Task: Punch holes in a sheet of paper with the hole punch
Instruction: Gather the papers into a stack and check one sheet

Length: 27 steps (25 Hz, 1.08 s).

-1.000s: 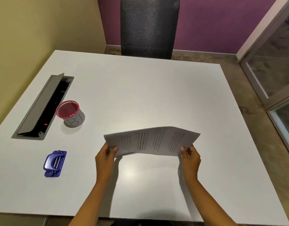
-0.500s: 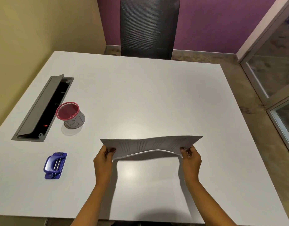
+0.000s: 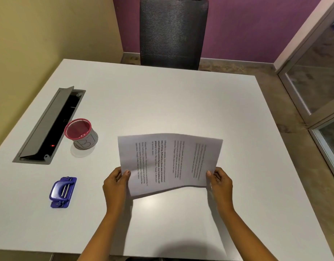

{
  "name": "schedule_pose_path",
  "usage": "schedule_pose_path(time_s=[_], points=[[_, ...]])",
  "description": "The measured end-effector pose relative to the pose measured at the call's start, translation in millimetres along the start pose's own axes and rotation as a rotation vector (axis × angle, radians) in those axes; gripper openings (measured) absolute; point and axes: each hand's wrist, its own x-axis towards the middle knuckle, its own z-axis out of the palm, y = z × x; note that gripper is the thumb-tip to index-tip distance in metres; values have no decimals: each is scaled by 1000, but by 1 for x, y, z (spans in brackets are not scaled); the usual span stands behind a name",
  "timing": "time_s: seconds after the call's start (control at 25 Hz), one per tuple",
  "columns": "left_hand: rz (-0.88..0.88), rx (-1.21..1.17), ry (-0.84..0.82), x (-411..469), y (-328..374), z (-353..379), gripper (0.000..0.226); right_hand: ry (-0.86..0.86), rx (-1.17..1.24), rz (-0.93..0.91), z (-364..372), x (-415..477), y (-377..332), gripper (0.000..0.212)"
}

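A printed sheet of paper (image 3: pixel 170 161) is held above the white table (image 3: pixel 162 102), its text side facing me and its lines running sideways. My left hand (image 3: pixel 116 182) pinches its lower left corner and my right hand (image 3: pixel 219 180) pinches its lower right corner. The sheet bows slightly in the middle. A blue hole punch (image 3: pixel 62 192) lies on the table to the left of my left hand, well apart from the paper, with nothing touching it.
A grey cup with a red rim (image 3: pixel 81 133) stands left of the paper. Behind the cup, an open grey cable hatch (image 3: pixel 47 127) is set into the table. A black chair (image 3: pixel 171 32) stands at the far edge. Glass panels (image 3: pixel 320 87) are at the right.
The sheet was nearly flat and edge-on half a second ago; now its far edge has tipped up so the printed side faces me. Both hands keep their grip on the corners.
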Motion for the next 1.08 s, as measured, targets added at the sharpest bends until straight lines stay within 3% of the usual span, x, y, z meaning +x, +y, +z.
schedule_pose_path(time_s=[0.16, 0.36, 0.44, 0.52, 0.68, 0.84, 1.08], points=[[-34, -9, 27, 7, 11, -10, 26, -103, 31, 79, -11, 9, -8, 10], [-216, -159, 110, 4, 10, -8, 11, -255, 492, 348, -6, -6, -15, 37], [-313, -254, 136, -4, 8, -2, 11, -302, 504, 363, 5, -17, -15, 48], [-395, -290, 146, -15, 3, 6, 13, -334, 455, 333, 21, -31, -16, 42], [-480, -336, 170, -33, -5, 22, 22, -229, 441, 281, 51, -52, -20, 41], [-577, -468, 231, -49, -5, 33, 43, -70, 312, 256, 68, -57, -18, 22], [-670, -592, 183, -71, -6, 42, 39, 11, 104, 191, 71, -51, -11, 22]])
